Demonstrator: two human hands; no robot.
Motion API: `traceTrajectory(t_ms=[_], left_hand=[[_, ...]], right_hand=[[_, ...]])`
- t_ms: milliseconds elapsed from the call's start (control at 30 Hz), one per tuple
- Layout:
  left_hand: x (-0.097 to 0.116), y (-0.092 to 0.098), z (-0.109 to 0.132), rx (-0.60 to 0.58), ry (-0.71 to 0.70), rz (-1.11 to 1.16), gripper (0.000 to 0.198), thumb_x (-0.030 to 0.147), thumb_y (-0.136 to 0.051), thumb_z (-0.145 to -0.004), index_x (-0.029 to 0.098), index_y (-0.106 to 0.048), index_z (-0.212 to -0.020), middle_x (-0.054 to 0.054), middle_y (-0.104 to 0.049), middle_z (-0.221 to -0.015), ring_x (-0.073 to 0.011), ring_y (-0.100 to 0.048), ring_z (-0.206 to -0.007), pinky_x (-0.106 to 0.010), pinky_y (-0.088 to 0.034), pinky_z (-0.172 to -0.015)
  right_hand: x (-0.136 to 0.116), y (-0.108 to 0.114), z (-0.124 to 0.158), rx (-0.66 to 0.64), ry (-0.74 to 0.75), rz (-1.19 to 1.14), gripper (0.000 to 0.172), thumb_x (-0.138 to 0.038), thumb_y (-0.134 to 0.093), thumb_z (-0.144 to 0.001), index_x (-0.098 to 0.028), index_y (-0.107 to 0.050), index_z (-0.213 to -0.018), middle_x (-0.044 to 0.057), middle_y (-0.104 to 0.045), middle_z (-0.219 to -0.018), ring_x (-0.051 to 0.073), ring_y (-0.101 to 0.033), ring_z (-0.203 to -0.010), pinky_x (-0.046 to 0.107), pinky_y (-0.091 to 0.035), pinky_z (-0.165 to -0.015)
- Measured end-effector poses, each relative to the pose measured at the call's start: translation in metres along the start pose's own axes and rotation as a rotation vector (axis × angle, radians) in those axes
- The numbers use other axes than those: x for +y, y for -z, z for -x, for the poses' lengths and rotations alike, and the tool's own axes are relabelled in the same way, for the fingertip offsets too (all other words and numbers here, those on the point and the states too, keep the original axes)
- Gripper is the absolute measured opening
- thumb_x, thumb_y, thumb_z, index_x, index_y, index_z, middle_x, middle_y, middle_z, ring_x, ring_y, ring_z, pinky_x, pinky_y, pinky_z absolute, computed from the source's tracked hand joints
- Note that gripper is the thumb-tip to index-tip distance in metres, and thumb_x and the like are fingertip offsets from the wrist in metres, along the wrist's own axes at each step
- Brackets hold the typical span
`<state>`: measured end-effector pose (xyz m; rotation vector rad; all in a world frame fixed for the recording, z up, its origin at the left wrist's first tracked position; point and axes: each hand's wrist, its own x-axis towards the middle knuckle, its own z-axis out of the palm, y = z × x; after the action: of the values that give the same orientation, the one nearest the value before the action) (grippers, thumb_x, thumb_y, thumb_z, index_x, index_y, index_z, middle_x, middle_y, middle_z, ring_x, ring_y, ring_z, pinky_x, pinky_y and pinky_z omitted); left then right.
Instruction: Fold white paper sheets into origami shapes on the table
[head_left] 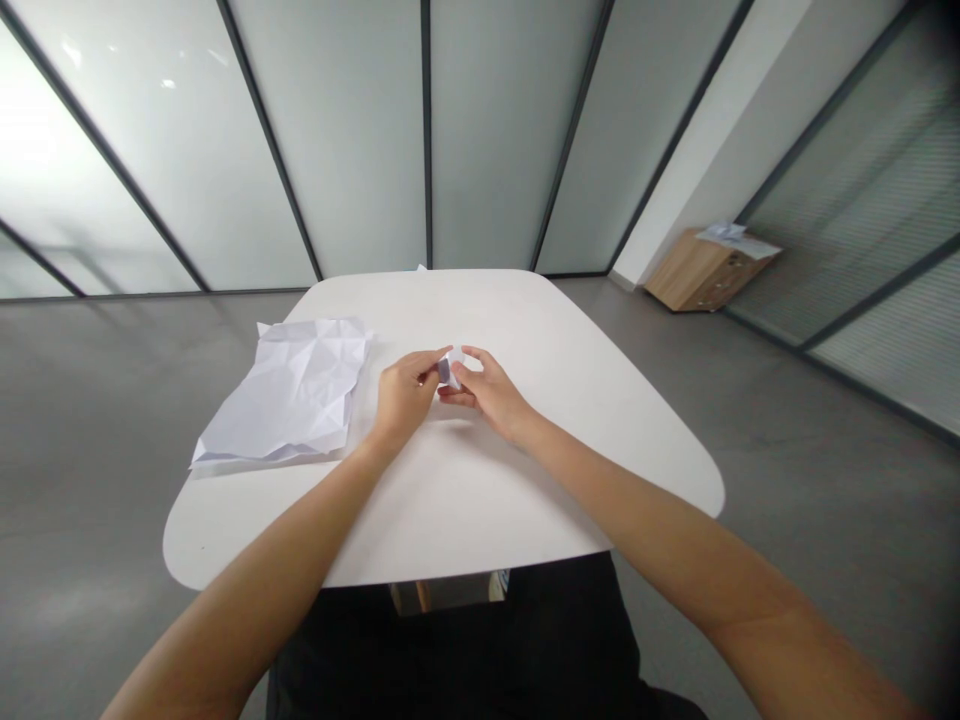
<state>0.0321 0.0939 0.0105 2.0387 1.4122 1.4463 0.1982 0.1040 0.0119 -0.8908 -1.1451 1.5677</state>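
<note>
A small piece of folded white paper (pixel 453 366) is held between my two hands, a little above the middle of the table. My left hand (pixel 405 392) pinches its left side, where a darker, shaded face shows. On the other side, my right hand (pixel 491 393) grips it with the thumb in front and the fingers curled behind and below. The exact shape of the folded paper is partly covered by my fingers. To the left of my left hand lies a stack of creased white paper sheets (pixel 292 390), with crumpled fold lines across the top.
The white table (pixel 525 500) has rounded corners, and the paper stack overhangs its left edge. Frosted glass panels (pixel 360 140) stand behind it. A wooden cabinet (pixel 694 268) with papers on top is at the far right, near a white column (pixel 720 130).
</note>
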Motion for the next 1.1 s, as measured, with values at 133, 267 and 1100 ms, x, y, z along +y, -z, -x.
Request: traceTrajectory(t_ms=[133,267,1100], left_hand=[[-0.001,0.000,0.000,-0.006,0.020,0.032,0.041,0.017,-0.060,-0.088,0.027,-0.078,-0.124,-0.004,-0.077,-0.123,-0.0217,-0.071,-0.105,-0.030,-0.056,-0.090],[-0.005,0.003,0.000,-0.063,0.077,-0.015,0.046,0.016,-0.064,-0.085,0.031,-0.077,-0.127,-0.002,-0.079,-0.119,-0.0244,-0.073,-0.105,-0.031,-0.053,-0.095],[-0.012,-0.006,-0.001,-0.260,0.372,0.632,0.063,0.052,-0.073,-0.089,0.019,-0.066,-0.142,-0.014,-0.065,-0.144,-0.0281,-0.068,-0.121,-0.044,-0.056,-0.105]], right_hand=[[-0.005,0.004,0.002,-0.123,0.001,0.036,0.051,-0.048,-0.082,-0.084,-0.021,-0.059,-0.121,0.000,-0.073,-0.084,0.019,-0.076,-0.079,0.039,-0.067,-0.087],[-0.009,0.005,0.005,-0.222,0.013,0.142,0.047,-0.041,-0.082,-0.083,-0.022,-0.064,-0.122,0.002,-0.075,-0.092,0.018,-0.076,-0.081,0.039,-0.068,-0.085],[0.007,0.027,-0.015,0.014,0.174,0.385,0.044,-0.011,-0.061,-0.086,-0.022,-0.074,-0.127,0.006,-0.078,-0.110,0.018,-0.079,-0.077,0.042,-0.068,-0.085]])
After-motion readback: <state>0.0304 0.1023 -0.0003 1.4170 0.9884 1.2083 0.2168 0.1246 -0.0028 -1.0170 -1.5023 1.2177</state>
